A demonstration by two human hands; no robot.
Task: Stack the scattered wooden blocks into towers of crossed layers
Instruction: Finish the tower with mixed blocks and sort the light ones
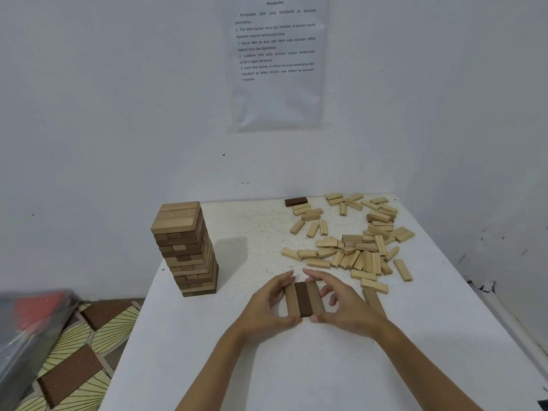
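One tower (185,247) is recorded as finished at the left of the table (267,366). It is built of many crossed layers, three blocks to a layer, in mixed pale and brown wood. One layer of three blocks (304,299) is laid flat near the front middle of the table, well apart from the tower. It is made up of a pale, a dark brown and a pale block, side by side and touching, with the long sides pointing away from the person. It is judged to be the base of a second tower. Left hand (267,307): curved about the left flank of the layer, thumb set at the near ends and forefinger at the far ends, so that the row is pinched lengthwise. Right hand (341,304): mirrored on the right flank, thumb and forefinger likewise at the two ends, with the remaining fingers loosely bent beside the outer block. The row is apparently being squared up. One single block (373,301) is noted just beside the right hand and partly hidden by it. Many loose blocks (355,250), mostly pale, are scattered and heaped over the far right of the table, and one dark block (296,201) is set apart at the far edge. Progress is assessed as one tower done and a second barely begun, with nearly all of the loose stock still to be stacked. Also listed are a printed sheet (275,63) on the wall and a patterned mat (80,351) on the floor at left.
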